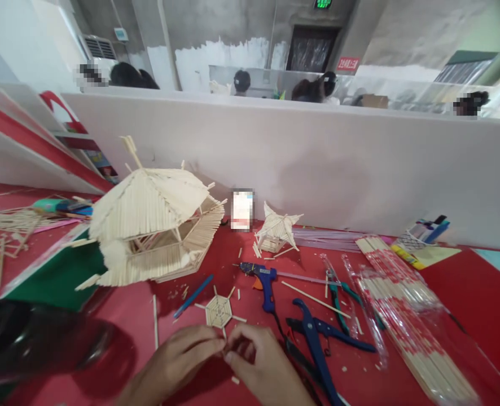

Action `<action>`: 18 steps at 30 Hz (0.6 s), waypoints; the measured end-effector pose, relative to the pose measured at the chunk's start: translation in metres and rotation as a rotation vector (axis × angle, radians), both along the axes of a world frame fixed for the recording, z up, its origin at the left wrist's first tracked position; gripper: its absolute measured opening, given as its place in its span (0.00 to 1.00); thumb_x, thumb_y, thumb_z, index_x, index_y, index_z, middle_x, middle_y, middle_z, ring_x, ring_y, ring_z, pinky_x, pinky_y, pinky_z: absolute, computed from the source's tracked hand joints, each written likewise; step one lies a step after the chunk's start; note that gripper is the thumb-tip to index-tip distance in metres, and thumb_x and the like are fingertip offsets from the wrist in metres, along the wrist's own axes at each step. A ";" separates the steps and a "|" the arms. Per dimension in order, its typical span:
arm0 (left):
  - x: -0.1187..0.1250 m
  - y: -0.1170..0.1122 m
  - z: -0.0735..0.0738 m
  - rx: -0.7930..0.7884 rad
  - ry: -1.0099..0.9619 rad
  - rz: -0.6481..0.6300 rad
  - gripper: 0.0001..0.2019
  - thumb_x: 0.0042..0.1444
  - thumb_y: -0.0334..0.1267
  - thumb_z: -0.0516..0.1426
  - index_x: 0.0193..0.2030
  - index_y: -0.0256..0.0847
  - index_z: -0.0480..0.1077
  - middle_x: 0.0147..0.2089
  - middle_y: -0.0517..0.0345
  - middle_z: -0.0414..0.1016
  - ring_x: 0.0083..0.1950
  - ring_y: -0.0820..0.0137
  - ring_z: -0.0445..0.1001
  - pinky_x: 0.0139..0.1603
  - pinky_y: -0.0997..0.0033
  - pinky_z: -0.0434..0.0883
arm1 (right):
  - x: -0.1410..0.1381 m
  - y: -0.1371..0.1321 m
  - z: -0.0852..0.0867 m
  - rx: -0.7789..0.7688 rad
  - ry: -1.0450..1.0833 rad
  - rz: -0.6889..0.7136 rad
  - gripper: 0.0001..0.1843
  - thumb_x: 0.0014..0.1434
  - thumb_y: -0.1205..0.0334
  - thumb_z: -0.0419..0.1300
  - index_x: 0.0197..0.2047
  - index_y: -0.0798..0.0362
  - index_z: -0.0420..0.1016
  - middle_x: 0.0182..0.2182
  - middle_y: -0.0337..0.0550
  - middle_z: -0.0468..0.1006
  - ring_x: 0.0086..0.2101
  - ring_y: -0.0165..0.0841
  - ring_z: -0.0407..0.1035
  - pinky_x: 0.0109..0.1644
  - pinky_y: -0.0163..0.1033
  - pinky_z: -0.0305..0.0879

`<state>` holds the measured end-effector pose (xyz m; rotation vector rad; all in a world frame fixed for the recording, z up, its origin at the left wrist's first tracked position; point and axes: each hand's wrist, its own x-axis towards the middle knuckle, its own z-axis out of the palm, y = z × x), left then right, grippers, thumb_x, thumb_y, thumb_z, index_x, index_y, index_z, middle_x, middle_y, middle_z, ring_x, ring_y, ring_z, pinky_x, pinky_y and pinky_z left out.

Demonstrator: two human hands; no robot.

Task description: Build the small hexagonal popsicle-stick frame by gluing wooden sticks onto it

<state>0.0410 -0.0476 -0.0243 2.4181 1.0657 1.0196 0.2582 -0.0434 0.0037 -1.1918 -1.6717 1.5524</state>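
Observation:
My left hand (186, 354) and my right hand (262, 361) meet at the front of the red table, fingertips pinched close together. Whatever lies between them is hidden by the fingers. Just beyond them lies a web-like hexagon of small wooden sticks (218, 311), with spokes sticking out; its nearest spoke reaches toward my fingertips, and I cannot tell if they touch it. A blue hot glue gun (263, 277) rests behind my right hand, a glue stick at its rear. A blue pen-like stick (194, 296) lies beyond my left hand.
A large stick-built pavilion model (148, 197) stands at left, a smaller one (277, 228) at centre back. Blue cutters (313, 332) and bagged wooden sticks (415, 316) lie at right. A dark glossy bottle (34, 341) occupies the left front. A white partition (318, 152) closes the back.

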 end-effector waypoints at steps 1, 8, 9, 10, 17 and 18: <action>0.003 0.001 0.007 -0.010 0.036 -0.112 0.13 0.64 0.32 0.55 0.51 0.49 0.75 0.40 0.57 0.81 0.39 0.73 0.79 0.44 0.80 0.75 | 0.002 0.000 0.003 0.003 -0.012 0.024 0.05 0.55 0.69 0.58 0.34 0.53 0.74 0.26 0.36 0.75 0.27 0.27 0.68 0.30 0.29 0.61; 0.010 0.003 0.025 -0.079 0.164 -0.198 0.15 0.67 0.31 0.49 0.45 0.45 0.77 0.38 0.55 0.79 0.38 0.71 0.76 0.41 0.77 0.71 | 0.000 -0.004 -0.002 0.342 -0.230 0.108 0.08 0.54 0.74 0.54 0.33 0.53 0.68 0.29 0.37 0.74 0.31 0.30 0.66 0.34 0.32 0.56; 0.010 0.004 0.024 -0.072 0.187 -0.193 0.15 0.67 0.31 0.48 0.45 0.45 0.77 0.39 0.55 0.79 0.39 0.71 0.76 0.41 0.76 0.71 | -0.002 -0.005 -0.003 0.387 -0.254 0.093 0.08 0.53 0.75 0.53 0.33 0.53 0.67 0.29 0.38 0.74 0.31 0.30 0.66 0.34 0.32 0.55; 0.009 0.004 0.023 -0.055 0.207 -0.177 0.15 0.67 0.31 0.48 0.44 0.45 0.76 0.39 0.55 0.79 0.40 0.71 0.76 0.42 0.76 0.70 | -0.003 -0.005 -0.004 0.421 -0.276 0.080 0.09 0.52 0.76 0.53 0.32 0.53 0.67 0.29 0.38 0.73 0.31 0.31 0.65 0.34 0.32 0.54; 0.013 0.014 0.007 0.109 0.080 -0.141 0.13 0.68 0.32 0.47 0.41 0.39 0.73 0.37 0.54 0.77 0.38 0.71 0.75 0.40 0.75 0.71 | -0.010 0.002 -0.019 0.471 -0.302 0.014 0.09 0.51 0.76 0.51 0.31 0.52 0.62 0.28 0.37 0.69 0.29 0.31 0.61 0.33 0.33 0.49; 0.012 0.015 0.006 0.094 0.063 -0.113 0.13 0.68 0.32 0.47 0.41 0.40 0.73 0.37 0.55 0.77 0.38 0.72 0.75 0.41 0.75 0.72 | -0.010 0.003 -0.021 0.472 -0.299 0.007 0.09 0.51 0.76 0.51 0.31 0.51 0.61 0.27 0.37 0.69 0.29 0.31 0.61 0.33 0.33 0.49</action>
